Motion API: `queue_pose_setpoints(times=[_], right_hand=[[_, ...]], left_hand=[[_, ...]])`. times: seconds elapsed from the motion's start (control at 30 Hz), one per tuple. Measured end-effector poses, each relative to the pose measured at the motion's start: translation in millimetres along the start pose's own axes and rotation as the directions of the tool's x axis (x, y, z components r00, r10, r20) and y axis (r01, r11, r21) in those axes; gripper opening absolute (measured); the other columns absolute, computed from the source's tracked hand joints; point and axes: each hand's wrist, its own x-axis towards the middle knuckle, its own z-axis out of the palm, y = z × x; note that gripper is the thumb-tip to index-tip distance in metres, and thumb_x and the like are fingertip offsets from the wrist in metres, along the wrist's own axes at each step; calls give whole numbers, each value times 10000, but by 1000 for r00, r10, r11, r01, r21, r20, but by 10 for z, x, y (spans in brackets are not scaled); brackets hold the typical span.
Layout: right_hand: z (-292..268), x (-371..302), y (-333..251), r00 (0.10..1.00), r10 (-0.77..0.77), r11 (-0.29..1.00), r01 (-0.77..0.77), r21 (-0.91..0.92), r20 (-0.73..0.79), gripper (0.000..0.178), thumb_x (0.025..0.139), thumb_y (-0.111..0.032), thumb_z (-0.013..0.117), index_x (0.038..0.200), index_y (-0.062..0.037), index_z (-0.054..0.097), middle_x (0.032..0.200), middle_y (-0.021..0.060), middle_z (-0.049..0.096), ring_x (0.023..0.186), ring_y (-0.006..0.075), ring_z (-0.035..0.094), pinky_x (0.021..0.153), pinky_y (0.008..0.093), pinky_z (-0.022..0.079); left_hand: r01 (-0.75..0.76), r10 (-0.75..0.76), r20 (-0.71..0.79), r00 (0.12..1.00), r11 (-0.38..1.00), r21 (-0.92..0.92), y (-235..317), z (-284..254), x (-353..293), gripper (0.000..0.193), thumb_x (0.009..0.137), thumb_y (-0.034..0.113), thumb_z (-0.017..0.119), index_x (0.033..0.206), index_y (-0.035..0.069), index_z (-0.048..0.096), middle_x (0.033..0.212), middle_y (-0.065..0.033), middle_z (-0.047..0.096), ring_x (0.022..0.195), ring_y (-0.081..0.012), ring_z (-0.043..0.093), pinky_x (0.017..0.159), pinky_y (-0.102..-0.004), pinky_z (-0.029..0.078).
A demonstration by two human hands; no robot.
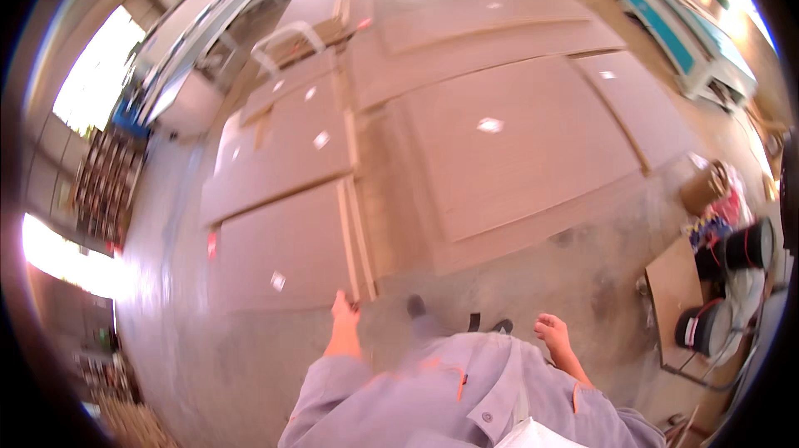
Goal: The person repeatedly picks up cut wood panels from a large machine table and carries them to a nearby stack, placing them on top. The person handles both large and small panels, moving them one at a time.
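Left hand (344,306) is at the near end of the pale wooden strips (362,236), which run along the right edge of the near-left brown panel (275,248). Its fingers are curled, with something small and dark by the fingertips — blur, cannot tell what, or whether that grip pinches a strip end or only hangs over it. Right hand (551,330) is off to the side above the floor (250,365), fingers part-curled, nothing visible in it; cannot tell if they press together.

Handling, my guess: strips light and stiff, long enough to swing, best held near mid-length. Panel likely heavy, flat, rigid, maybe slick-faced, corners easily chipped — take it by opposite edges, both hands.
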Motion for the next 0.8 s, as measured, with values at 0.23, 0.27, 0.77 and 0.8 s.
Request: queue_pose_setpoints(times=[0.23,0.27,0.77,0.8], right_hand=[[-2074,520,-92,905,-88,957,193,219,-416,305,787,-71,613,1072,37,592,850,56,628,653,107,570,549,207,449],[-2229,599,-152,889,-99,949,219,225,-447,304,785,-68,616,1070,36,594,855,55,630,654,105,566,553,210,448],[-5069,913,395,655,360,766,199,611,-664,71,759,-72,581,784,-11,608,651,43,559,567,160,538,480,322,431],[-5198,841,495,637,387,755,195,626,-666,80,754,-98,588,781,-30,619,671,52,573,593,180,552,503,335,440]], left_hand=[[-687,-321,632,705,-531,496,-1131,730,-510,370,860,369,531,1091,83,577,853,-118,649,778,-273,635,632,-422,484],[-758,-478,601,641,-522,393,-1516,1023,-674,330,854,345,531,1049,91,610,882,-133,658,816,-294,639,667,-422,490],[-979,-714,698,-55,-98,-177,-3838,7009,-5295,468,831,396,550,1092,13,613,954,-180,658,928,-340,613,809,-420,475],[-980,-718,692,-81,-70,-188,-4024,7298,-5468,486,832,393,559,1127,9,597,956,-176,659,926,-336,615,808,-415,477]])
